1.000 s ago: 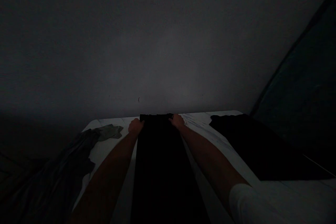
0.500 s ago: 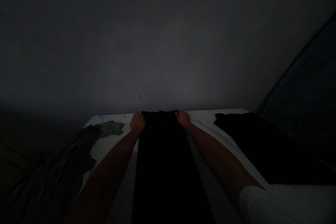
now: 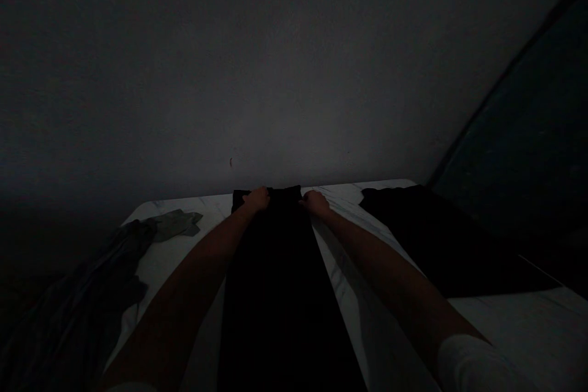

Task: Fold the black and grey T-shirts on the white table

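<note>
A long black garment, by its shape and waistband a pair of black trousers [image 3: 280, 282], lies lengthwise on a white marbled table [image 3: 340, 272]. Its top edge is at the far side, near the wall. My left hand [image 3: 258, 198] is closed on the cloth just below that edge, left of the middle. At the top right corner, my right hand [image 3: 315, 201] has its fingers bent together on the side edge. Darkness hides the folds and much of the fingertips.
On the left is a heap of dark crumpled clothes [image 3: 92, 294] with a grey-green piece [image 3: 179, 223] at its far end. Another black garment [image 3: 441, 245] lies flat on the right. A grey wall [image 3: 285, 86] rises behind the table.
My left hand has moved from the trousers' top left corner inward along the waistband. My right hand stays at the right corner. The view has shifted slightly right.
</note>
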### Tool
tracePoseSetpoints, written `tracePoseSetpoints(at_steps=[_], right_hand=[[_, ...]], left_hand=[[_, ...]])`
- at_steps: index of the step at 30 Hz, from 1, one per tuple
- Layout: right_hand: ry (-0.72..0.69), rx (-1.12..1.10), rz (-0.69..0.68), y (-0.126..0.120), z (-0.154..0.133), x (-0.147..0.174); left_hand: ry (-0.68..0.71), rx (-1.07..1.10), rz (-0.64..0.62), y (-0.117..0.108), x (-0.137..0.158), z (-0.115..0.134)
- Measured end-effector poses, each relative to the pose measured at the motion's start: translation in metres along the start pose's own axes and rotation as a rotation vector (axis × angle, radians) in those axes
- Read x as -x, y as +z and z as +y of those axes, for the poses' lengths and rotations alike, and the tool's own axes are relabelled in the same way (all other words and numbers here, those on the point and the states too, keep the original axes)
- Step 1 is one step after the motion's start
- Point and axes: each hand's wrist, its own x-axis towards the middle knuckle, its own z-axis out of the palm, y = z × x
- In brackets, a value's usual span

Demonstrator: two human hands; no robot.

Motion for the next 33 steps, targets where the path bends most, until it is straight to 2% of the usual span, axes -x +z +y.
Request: tracePoseSetpoints(at_steps=[3,6,8,10,12,15,18,21,23,27,33], right_hand=[[0.045,-0.006,0.023,0.004,-0.001,0.003],[0.063,-0.015,0.033,0.002,-0.005,0.007],[0.037,-0.025,0.026,-0.004,-0.007,0.015],[-0.018,-0.035,0.015,-0.013,-0.004,0.033],[-0.107,-0.031,-0.004,-0.024,0.005,0.066],[-0.218,-0.012,-0.067,-0.034,0.026,0.141],[-0.195,0.06,-0.156,-0.034,0.041,0.222],[-0.099,0.174,-0.212,-0.025,0.039,0.275],[-0.037,0.184,-0.186,-0.019,0.031,0.291],[0.041,0.117,-0.108,-0.012,0.024,0.294],[0.033,0.082,-0.091,-0.015,0.03,0.301]], left_hand=[[0.077,0.006,0.057,0.002,-0.002,-0.004],[0.07,0.002,0.167,0.004,0.007,-0.006],[0.053,-0.002,0.242,0.002,0.023,-0.009],[0.063,-0.015,0.267,-0.002,0.048,-0.016],[0.087,-0.037,0.231,-0.005,0.086,-0.032],[0.053,-0.072,0.129,-0.001,0.157,-0.062],[-0.089,-0.129,-0.001,0.012,0.225,-0.082],[-0.224,-0.161,-0.082,0.026,0.266,-0.078],[-0.251,-0.144,-0.074,0.034,0.276,-0.069],[-0.246,-0.116,-0.038,0.039,0.276,-0.064],[-0.241,-0.082,0.004,0.038,0.286,-0.073]])
